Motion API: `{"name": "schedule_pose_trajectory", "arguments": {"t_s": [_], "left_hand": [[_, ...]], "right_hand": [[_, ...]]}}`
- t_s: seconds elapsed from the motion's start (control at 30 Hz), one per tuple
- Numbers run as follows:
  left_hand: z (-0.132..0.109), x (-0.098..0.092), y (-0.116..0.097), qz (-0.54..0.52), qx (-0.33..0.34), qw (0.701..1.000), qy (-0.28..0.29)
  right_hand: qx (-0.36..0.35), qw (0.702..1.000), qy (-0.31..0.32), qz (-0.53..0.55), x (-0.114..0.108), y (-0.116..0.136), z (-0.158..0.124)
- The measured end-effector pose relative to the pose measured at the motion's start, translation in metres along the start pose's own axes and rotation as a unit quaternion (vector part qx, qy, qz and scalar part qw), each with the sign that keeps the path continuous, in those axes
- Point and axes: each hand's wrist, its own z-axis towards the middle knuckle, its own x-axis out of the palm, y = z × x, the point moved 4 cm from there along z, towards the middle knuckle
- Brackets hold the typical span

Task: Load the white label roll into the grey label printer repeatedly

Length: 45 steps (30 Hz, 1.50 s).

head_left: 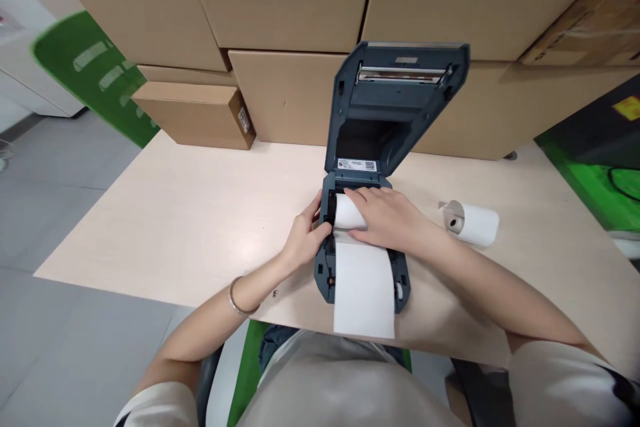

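In the head view, the dark blue-grey plastic label printer [359,178] stands open at centre. The left hand [303,237] pinches its left edge between thumb and bent fingers. The right hand's [387,217] slightly parted fingers curve over the white paper roll [349,211] inside; whether they grip it, I cannot tell.

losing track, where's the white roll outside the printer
In the head view, the white roll lies on the table, right of the open printer, beyond the right forearm.
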Motion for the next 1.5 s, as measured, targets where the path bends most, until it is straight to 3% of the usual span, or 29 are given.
{"name": "schedule_pose_trajectory", "arguments": {"t_s": [0.17,0.33,0.43,0.53,0.6,0.7,0.8,0.93,1.03,1.2,1.27,1.4,1.5], "left_hand": [[0.001,0.0,0.0,0.009,0.005,1.0,0.0],[0.001,0.001,-0.001,0.015,0.031,0.999,0.009],[0.001,0.0,-0.001,0.012,0.035,0.999,0.014],[0.001,-0.001,-0.001,0.009,0.033,0.999,0.019],[0.001,-0.001,-0.001,0.007,0.038,0.999,0.018],[0.001,-0.001,-0.001,0.01,0.039,0.999,0.017],[0.001,-0.001,0.001,0.008,0.026,1.0,0.012],[0.002,-0.001,0.003,0.004,0.016,1.0,0.011],[0.002,-0.002,0.003,0.002,0.016,1.0,0.013],[0.003,-0.001,0.002,-0.003,0.026,0.999,0.018],[0.003,-0.002,0.002,-0.003,0.029,0.999,0.015],[0.003,-0.002,0.004,-0.009,0.021,1.0,0.009],[0.003,-0.001,0.006,-0.02,0.022,1.0,0.01]], "right_hand": [[0.011,1.0,0.002,0.005,-0.002,-0.002,-0.006],[-0.015,0.986,-0.162,0.027,-0.045,-0.002,-0.051],[0.034,0.973,-0.215,0.076,-0.072,-0.027,-0.084],[0.136,0.965,-0.207,0.086,-0.078,-0.071,-0.103],[0.197,0.964,-0.167,0.07,-0.066,-0.103,-0.102],[0.22,0.97,-0.071,0.07,-0.029,-0.134,-0.084],[0.2,0.976,0.005,0.085,0.01,-0.14,-0.062],[0.185,0.977,0.023,0.101,0.036,-0.132,-0.052],[0.212,0.968,0.017,0.131,0.034,-0.146,-0.074],[0.355,0.922,0.001,0.156,0.023,-0.205,-0.158],[0.365,0.914,0.007,0.177,0.025,-0.215,-0.185],[0.301,0.902,0.021,0.307,0.044,-0.199,-0.197],[0.328,0.892,-0.002,0.31,0.057,-0.184,-0.188]]}}
